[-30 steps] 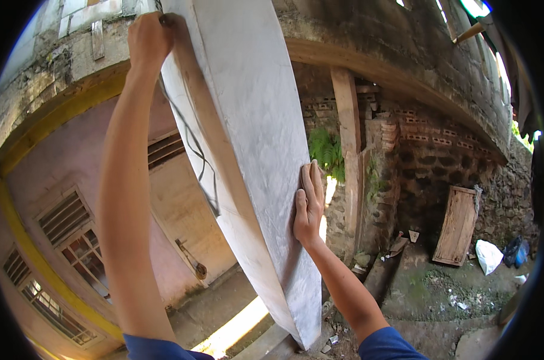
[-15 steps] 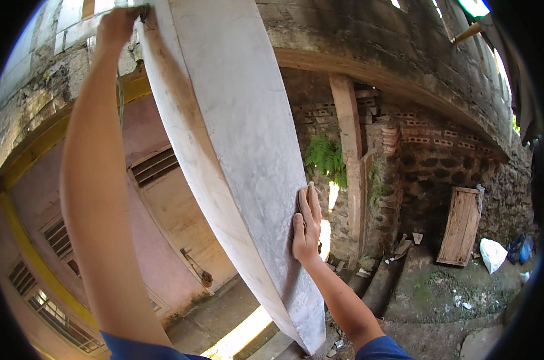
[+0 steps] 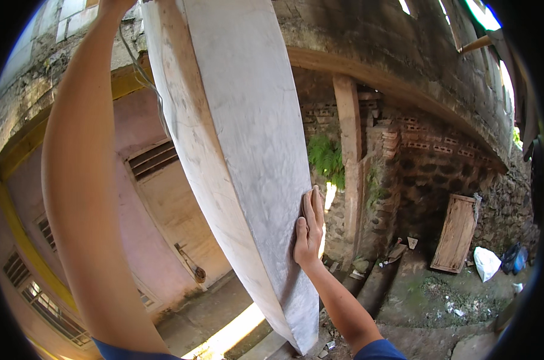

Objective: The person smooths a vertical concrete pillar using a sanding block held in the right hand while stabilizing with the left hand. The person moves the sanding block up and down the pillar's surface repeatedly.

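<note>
Pale pillar: It rises before me (image 3: 272, 198), tilted across the middle of my view, between a pink wall (image 3: 134, 114) on the left and a stone wall (image 3: 425, 171) on the right.
Broad face: Grey-white from top to foot (image 3: 242, 90), faintly mottled; I judge it largely covered.
Left face: Paler, with smudges and streaks (image 3: 229, 216); by my reading, the less even side.
Brown band: It runs down beside the corner (image 3: 191, 69); bare surface or shadow, I cannot tell, so what remains is uncertain.
Right hand: Mine lies unclenched, fingers extended (image 3: 308, 234), against the pillar's right edge.
Left hand: Raised near the pillar's top (image 3: 117, 3), cut off by the frame; its grip I cannot tell.
</note>
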The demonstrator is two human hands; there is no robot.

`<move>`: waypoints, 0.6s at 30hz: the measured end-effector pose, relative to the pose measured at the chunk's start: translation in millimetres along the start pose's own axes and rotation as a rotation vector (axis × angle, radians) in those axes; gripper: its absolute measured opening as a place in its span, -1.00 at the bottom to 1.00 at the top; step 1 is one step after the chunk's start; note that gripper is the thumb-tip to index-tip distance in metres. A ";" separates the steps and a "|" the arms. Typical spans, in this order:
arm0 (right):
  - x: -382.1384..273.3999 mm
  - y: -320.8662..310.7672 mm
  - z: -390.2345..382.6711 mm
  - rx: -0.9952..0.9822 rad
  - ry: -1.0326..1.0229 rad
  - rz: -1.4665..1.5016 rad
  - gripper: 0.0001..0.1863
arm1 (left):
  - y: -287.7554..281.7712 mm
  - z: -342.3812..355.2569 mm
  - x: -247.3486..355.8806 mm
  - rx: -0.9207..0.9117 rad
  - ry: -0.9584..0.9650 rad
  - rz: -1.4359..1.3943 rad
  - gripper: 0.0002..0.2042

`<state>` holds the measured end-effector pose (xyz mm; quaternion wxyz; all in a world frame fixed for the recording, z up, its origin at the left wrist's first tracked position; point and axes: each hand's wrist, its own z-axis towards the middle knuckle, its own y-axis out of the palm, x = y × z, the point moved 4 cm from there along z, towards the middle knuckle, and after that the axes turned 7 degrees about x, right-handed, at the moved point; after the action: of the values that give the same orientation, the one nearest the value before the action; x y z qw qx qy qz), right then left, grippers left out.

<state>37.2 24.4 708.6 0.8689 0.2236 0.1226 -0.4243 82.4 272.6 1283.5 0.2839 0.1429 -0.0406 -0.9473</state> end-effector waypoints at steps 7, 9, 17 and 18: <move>1.6 0.0 2.2 -0.004 -0.001 0.023 -0.46 | -0.9 -100.6 -17.0 -0.037 0.464 0.592 -0.75; 3.7 -2.5 1.7 0.000 -0.009 0.015 -0.47 | -1.5 -122.5 21.8 -0.027 0.512 0.611 -0.72; 2.6 -0.5 0.6 -0.003 0.007 0.038 -0.46 | 1.9 -14.5 14.0 -0.068 -0.119 -0.054 -0.81; 4.1 -0.9 0.9 -0.003 0.003 0.032 -0.46 | 1.6 -31.3 9.6 -0.002 -0.020 -0.016 -0.79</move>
<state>39.0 20.7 707.5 0.8758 0.2248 0.1209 -0.4097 84.8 266.1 1251.5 0.2761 0.1337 -0.0415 -0.9509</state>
